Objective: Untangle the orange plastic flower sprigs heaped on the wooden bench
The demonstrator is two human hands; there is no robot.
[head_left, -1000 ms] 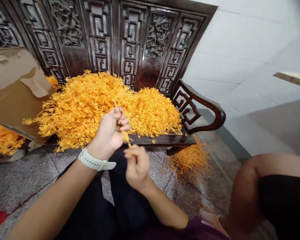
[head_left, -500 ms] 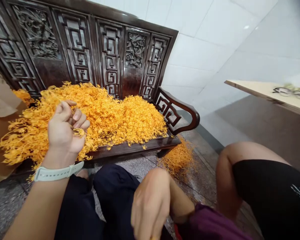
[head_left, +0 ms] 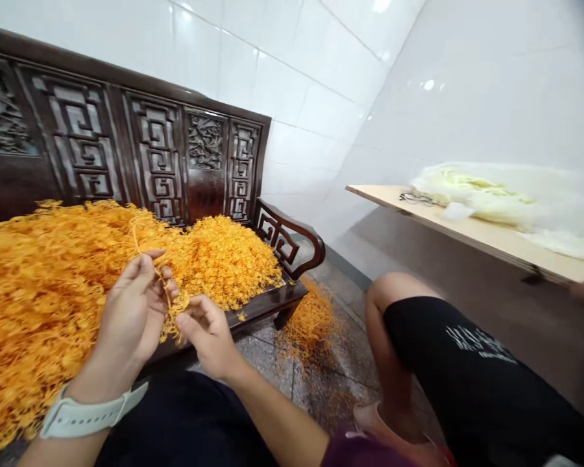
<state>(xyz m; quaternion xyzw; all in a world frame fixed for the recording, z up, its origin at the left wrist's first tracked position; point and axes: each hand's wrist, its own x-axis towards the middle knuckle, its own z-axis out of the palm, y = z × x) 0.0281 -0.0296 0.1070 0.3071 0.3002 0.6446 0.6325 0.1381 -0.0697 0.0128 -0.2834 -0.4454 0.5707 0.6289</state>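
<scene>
right hand (head_left: 207,334) is back up from the lap, pinching the orange sprig (head_left: 172,311) together with the left hand (head_left: 136,311) again

Your left hand (head_left: 133,311) and right hand (head_left: 207,334) pinch one orange sprig (head_left: 172,308) together (fingertips nearly touching) before the heaped orange pile (head_left: 43,279) on the carved bench (head_left: 175,155).

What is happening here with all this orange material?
A person's left hand and right hand together hold a small orange plastic sprig in front of a large pile of the same sprigs on a dark carved wooden bench. More sprigs lie on the floor. Another person's knee is nearby.
</scene>
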